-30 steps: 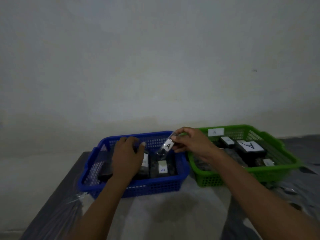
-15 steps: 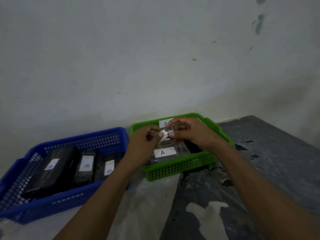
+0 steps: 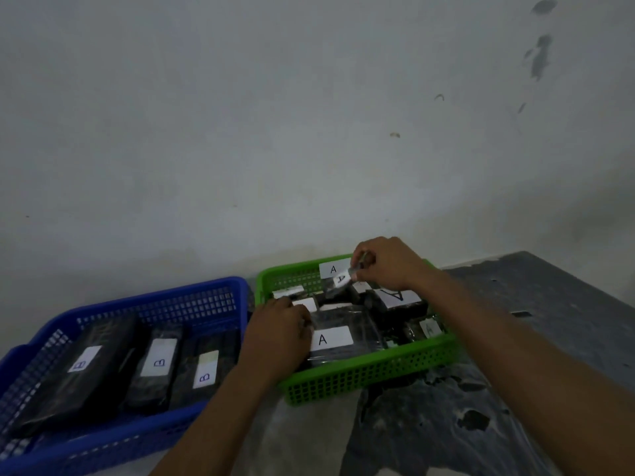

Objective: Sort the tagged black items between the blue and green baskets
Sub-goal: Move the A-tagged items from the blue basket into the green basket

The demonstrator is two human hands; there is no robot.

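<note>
The right hand [image 3: 388,262] pinches a small A-tagged item [image 3: 340,281] above the green basket's [image 3: 371,372] far edge. Lower it into a free gap, tag up. The left hand [image 3: 278,334] rests on the packets, its grip unclear.

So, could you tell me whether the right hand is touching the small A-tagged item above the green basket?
Touching: the head view shows the right hand pinching the small A-tagged item at its top, over the green basket.
</note>
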